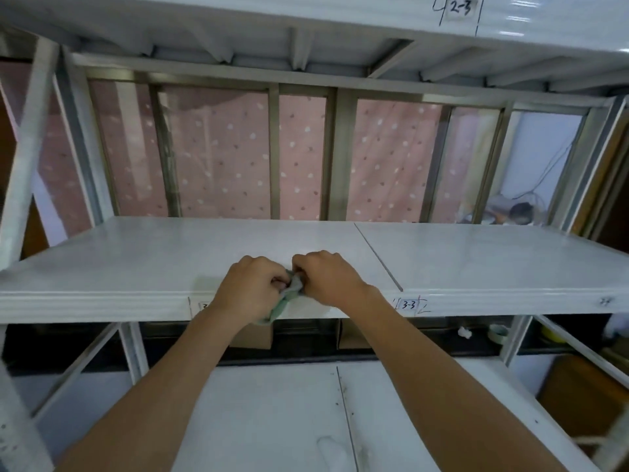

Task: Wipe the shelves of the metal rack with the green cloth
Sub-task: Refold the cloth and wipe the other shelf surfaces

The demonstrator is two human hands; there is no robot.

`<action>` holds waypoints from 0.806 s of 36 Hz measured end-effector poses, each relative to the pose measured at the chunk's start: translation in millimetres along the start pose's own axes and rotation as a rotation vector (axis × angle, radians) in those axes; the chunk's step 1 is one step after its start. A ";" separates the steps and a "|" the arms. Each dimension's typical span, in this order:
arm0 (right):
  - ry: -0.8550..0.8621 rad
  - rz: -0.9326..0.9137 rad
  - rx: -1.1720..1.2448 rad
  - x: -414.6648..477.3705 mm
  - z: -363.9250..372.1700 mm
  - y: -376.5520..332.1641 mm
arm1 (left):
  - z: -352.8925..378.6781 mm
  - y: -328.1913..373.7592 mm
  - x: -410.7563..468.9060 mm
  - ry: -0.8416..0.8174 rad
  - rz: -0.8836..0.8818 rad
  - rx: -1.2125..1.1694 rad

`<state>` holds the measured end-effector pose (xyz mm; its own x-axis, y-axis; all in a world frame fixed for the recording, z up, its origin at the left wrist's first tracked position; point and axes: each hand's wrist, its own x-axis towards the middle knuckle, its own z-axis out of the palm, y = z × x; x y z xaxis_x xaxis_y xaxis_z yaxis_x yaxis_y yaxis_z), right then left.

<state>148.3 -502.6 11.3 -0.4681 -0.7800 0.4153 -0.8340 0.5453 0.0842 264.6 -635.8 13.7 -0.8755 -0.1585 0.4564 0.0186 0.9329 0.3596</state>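
White metal rack (102, 267) fills my view, middle shelf (476, 264) broad and bare at its front edge. Pink spotted curtain (221, 158) hangs behind. My left hand (253, 289) and right hand (328, 277) meet together, both pinching the bunched green cloth (289, 298), which droops over the shelf lip.

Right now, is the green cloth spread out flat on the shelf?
No, the green cloth is bunched up between the left hand and right hand at the shelf front edge.
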 end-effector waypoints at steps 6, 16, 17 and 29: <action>-0.001 -0.284 -0.081 -51.6 -13.8 -18.9 | -25.4 -10.1 -37.6 -0.093 0.037 -0.153; 0.293 -0.203 0.092 -43.4 -44.9 -60.2 | -48.2 -31.5 -56.0 0.166 0.255 -0.016; 0.299 -0.174 0.186 -41.6 -45.2 -65.1 | -50.4 -34.4 -59.1 0.186 0.259 0.000; -0.073 -0.098 0.932 -20.1 -42.8 -94.7 | -66.4 -54.4 -63.4 0.152 0.051 -0.335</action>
<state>249.1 -525.4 33.7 -0.3745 -0.8437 0.3846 -0.7537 0.0354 -0.6562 351.2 -698.0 19.2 -0.7881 -0.1839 0.5875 0.2397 0.7873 0.5680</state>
